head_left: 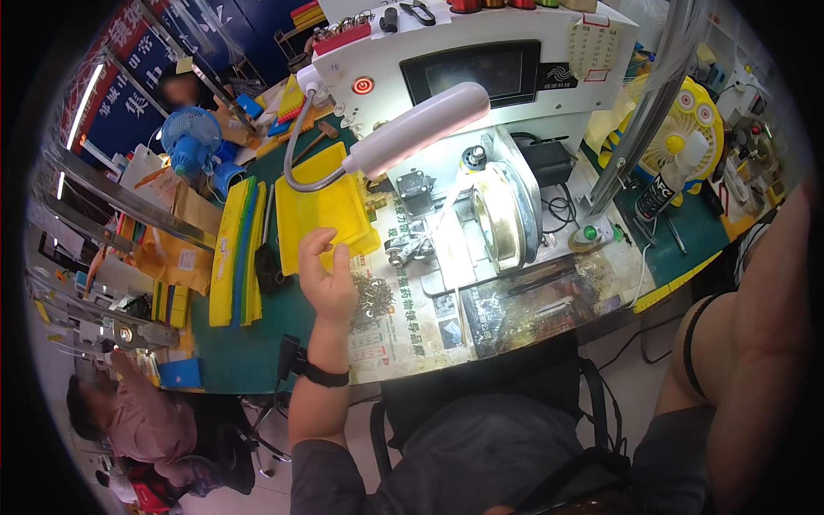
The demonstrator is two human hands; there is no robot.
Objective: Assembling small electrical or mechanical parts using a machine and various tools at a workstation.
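Observation:
My left hand (329, 279) is raised above the worktable, its thumb and curled fingers apart and nothing visible between them. It overlaps the near edge of a shallow yellow tray (307, 193). A small heap of metal chain or links (372, 300) lies on printed paper just right of my left wrist. My right arm (747, 369) is bent up close to the camera at the right rim, and its hand is out of the picture. Farther right, a large pale spool (499, 225) stands upright on a white machine (365, 53), brightly lit by a lamp (421, 129).
Long yellow, blue and green strips (233, 257) stand left of the tray. A blue fan (189, 137) is farther back; a yellow fan (687, 137) and a black bottle (657, 197) are at right. Another person (146, 412) sits at lower left. A black chair (481, 386) is close by.

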